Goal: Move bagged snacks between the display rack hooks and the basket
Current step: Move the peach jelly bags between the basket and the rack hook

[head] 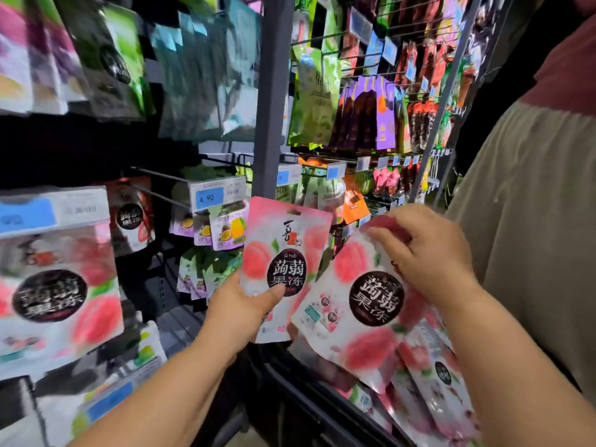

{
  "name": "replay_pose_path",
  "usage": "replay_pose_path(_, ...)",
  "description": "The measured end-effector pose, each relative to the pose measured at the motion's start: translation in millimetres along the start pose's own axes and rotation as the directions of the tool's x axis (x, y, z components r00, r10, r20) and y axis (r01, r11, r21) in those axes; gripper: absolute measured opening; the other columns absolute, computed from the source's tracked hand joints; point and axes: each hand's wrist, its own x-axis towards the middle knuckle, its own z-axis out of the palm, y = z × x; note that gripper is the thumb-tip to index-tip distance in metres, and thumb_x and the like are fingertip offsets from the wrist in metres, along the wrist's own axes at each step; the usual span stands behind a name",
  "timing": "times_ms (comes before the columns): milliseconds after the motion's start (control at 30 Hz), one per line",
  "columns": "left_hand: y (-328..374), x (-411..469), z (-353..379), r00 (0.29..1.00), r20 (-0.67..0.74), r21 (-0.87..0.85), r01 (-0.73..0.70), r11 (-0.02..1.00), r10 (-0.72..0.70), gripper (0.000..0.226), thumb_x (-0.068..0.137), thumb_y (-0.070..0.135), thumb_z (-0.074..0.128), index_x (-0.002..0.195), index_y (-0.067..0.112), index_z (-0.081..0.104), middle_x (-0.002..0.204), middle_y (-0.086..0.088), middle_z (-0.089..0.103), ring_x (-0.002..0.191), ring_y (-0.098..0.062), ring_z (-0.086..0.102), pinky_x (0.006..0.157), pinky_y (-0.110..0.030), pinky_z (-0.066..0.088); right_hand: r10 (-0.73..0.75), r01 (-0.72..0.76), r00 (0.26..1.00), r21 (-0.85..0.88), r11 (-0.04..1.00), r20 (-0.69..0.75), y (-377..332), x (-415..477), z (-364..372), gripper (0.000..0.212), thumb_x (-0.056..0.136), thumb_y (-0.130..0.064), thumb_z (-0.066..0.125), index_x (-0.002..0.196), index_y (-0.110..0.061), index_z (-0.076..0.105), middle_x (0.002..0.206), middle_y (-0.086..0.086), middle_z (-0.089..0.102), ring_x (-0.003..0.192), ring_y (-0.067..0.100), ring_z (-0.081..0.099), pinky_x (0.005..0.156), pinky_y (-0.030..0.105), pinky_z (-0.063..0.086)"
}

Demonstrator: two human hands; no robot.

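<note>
The left hand [245, 304], forearm reaching in from the lower left, grips the bottom of an upright peach pouch [285, 253], thumb pressed on its front and fingers curled behind. Just to its right, the right hand [429, 253] bends down at the wrist and pinches the top edge of a tilted peach pouch [361, 298]. That pouch hangs over the basket [325, 401], where more pouches [432, 375] lie. The price tag [211, 197] on a rack hook [161, 175] sits just above and left of the upright pouch.

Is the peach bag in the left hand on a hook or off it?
Off. The left hand holds the peach bag by its lower part; no hook passes through its top hole.
</note>
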Motion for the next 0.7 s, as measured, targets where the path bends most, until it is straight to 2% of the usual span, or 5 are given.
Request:
replay_pose_path(100, 8, -8, -10, 0.989, 0.144, 0.066, 0.008, 0.998, -0.018, 0.014, 0.085, 0.021, 0.075, 0.083, 0.015, 0.063, 0.046, 0.012, 0.055, 0.036, 0.003, 0.048, 0.041, -0.008, 0.034, -0.063, 0.062, 0.987, 0.007, 0.998, 0.149, -15, 7, 8, 0.034, 0.091, -0.051, 0.059, 0.085, -0.019, 0.067, 0.077, -0.009, 0.058, 0.076, 0.016, 0.052, 0.06, 0.032, 0.037)
replay_pose_path(233, 7, -25, -33, 0.964, 0.252, 0.066, 0.068, 0.995, -0.083, 0.016, 0.083, 0.022, 0.076, 0.096, 0.016, 0.068, 0.072, -0.003, 0.071, 0.062, -0.012, 0.06, 0.054, -0.019, 0.048, -0.093, 0.079, 0.959, 0.061, 0.995, 0.268, -43, 6, 24, 0.034, 0.091, -0.047, 0.063, 0.073, -0.021, 0.051, 0.071, -0.009, 0.048, 0.072, 0.018, 0.046, 0.06, 0.036, 0.034)
replay_pose_path(400, 4, -45, -63, 0.961, 0.242, 0.005, 0.139, 0.99, -0.136, 0.02, 0.078, 0.019, 0.082, 0.095, 0.022, 0.071, 0.075, 0.014, 0.074, 0.067, 0.0, 0.067, 0.061, -0.018, 0.05, -0.13, 0.094, 0.922, 0.115, 0.989, 0.365, -92, 11, 46, 0.042, 0.09, -0.052, 0.061, 0.064, -0.03, 0.037, 0.065, -0.012, 0.038, 0.07, 0.015, 0.04, 0.057, 0.034, 0.023)
replay_pose_path(533, 4, -59, -88, 0.971, 0.158, -0.012, 0.183, 0.983, -0.179, 0.048, 0.053, 0.04, 0.086, 0.097, 0.026, 0.075, 0.097, 0.006, 0.077, 0.094, -0.017, 0.072, 0.094, -0.046, 0.053, -0.157, 0.11, 0.916, 0.145, 0.983, 0.369, -124, 16, 57, 0.04, 0.087, -0.055, 0.063, 0.065, -0.027, 0.043, 0.066, -0.01, 0.043, 0.07, 0.016, 0.043, 0.054, 0.027, 0.024)
replay_pose_path(700, -4, -74, -112, 0.981, 0.021, -0.056, 0.193, 0.98, -0.192, 0.029, 0.066, 0.03, 0.088, 0.092, 0.025, 0.076, 0.094, 0.003, 0.077, 0.092, -0.018, 0.073, 0.095, -0.048, 0.052, -0.075, 0.01, 0.964, 0.246, 0.969, 0.255, -145, 9, 75, 0.035, 0.078, -0.063, 0.067, 0.087, -0.03, 0.059, 0.079, -0.013, 0.053, 0.075, 0.009, 0.05, 0.062, 0.027, 0.038)
